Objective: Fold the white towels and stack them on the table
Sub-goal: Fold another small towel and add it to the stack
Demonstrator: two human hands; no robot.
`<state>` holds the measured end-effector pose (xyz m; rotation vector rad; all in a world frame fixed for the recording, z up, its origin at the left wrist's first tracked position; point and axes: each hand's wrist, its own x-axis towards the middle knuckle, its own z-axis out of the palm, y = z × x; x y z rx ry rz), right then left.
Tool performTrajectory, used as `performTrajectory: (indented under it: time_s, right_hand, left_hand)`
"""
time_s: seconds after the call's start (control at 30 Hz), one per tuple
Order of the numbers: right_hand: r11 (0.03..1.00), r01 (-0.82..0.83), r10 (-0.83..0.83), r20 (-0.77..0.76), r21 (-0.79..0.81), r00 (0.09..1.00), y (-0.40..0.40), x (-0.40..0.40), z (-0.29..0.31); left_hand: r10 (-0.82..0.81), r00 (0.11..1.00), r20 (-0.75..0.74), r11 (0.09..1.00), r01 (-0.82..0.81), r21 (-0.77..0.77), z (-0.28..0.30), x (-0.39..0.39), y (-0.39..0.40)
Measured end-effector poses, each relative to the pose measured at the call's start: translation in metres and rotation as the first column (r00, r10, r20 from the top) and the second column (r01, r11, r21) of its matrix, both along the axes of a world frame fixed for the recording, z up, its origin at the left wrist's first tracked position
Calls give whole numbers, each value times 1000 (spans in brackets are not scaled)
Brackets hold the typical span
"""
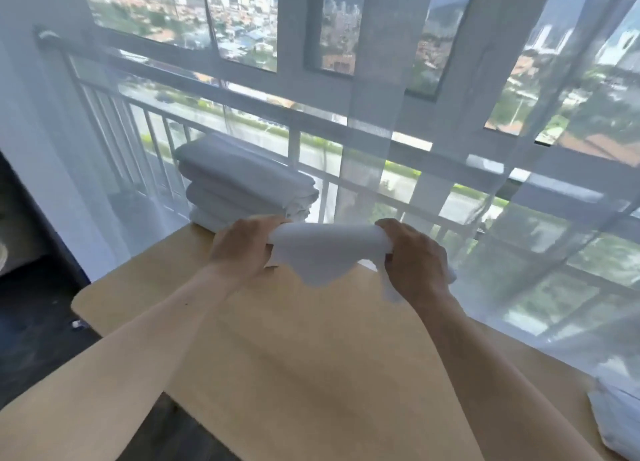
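Head view: both hands point(242, 249) point(415, 256) grip a white towel point(322, 253), fingertips hidden.

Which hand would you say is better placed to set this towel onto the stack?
Probably the left hand: it grips the towel at the end right in front of the stack of folded towels, while the right hand holds the far end.

Both hands point(242, 249) point(415, 256) hold towel point(325, 253) above table point(311, 356).
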<state>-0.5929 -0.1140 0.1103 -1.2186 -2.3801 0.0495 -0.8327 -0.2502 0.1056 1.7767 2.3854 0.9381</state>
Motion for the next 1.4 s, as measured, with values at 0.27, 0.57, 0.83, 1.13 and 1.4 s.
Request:
performTrajectory:
  time_s: [0.27,0.57,0.83,1.13,1.4]
  right_hand:
    - [997,34,-25,-127,64,992,85,-112,32]
    - [991,123,-120,-67,46,991,137,-227,74]
    - [956,278,-285,71,89,956,154,-342,56]
    - [852,275,-296,-22,446,955,157,-413,34]
    - [889,445,-442,-58,104,895,127,-398,-54]
  left_hand:
    - [48,970,-239,980,1,199,49,-120,89]
    - [-9,969,-247,986,49,158,81,-252,176]
    - [-224,949,-222,967,245,67,70,-392,242]
    - [-246,852,-462,827,433,358,24,-483,261]
    - [-340,903,-261,914,383,133,-56,-524,244]
